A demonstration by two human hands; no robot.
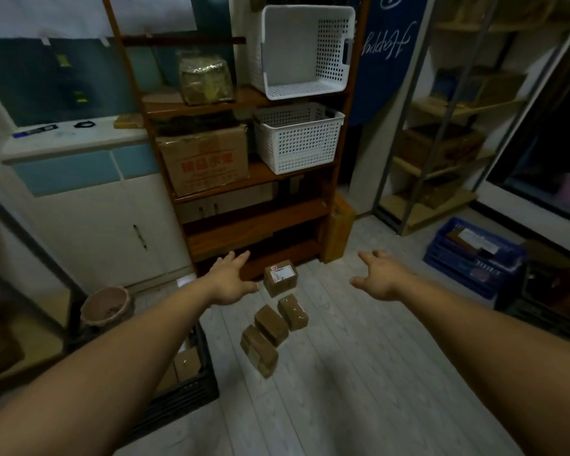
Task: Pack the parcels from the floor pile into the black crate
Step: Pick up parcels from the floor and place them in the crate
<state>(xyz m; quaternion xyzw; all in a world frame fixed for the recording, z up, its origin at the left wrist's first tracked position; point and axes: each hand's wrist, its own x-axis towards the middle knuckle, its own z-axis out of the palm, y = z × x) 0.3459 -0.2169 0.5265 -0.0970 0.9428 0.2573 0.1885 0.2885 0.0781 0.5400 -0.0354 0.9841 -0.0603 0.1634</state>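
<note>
Obs. Both arms were stretched forward over the floor in front of the wooden shelf unit (257, 222).

- Left hand (227, 281): fingers straight and spread, holding nothing.
- Right hand (380, 278): fingers loosely spread, a little bent, holding nothing.
- Neither hand touched a parcel.

Pile: four brown taped parcels lay on the pale floor, strung out from the shelf's foot toward the person.

- The labelled parcel (279, 278) sat just in front of the shelf's bottom board, white label up.
- The second parcel (293, 312) and third parcel (271, 325) lay side by side, farther from the shelf.
- The fourth parcel (259, 355) lay farthest from the shelf.

Black crate (208, 376): on the floor out from the shelf's left post. It was largely hidden under the left forearm, and brown parcels showed inside it.

Key relation: the labelled parcel lay between the two hands, just beside the left thumb and well apart from the right hand, so the left hand was the nearer. Its top looked close to square, and I could not tell its long axis. The three plain parcels pointed their long axes roughly toward the shelf, slightly skewed.

Judgement: this read as a reach toward the labelled parcel. The left hand would need only a short inward move and the right a longer one. The carry would then go leftward, away from the shelf, to the crate.
</note>
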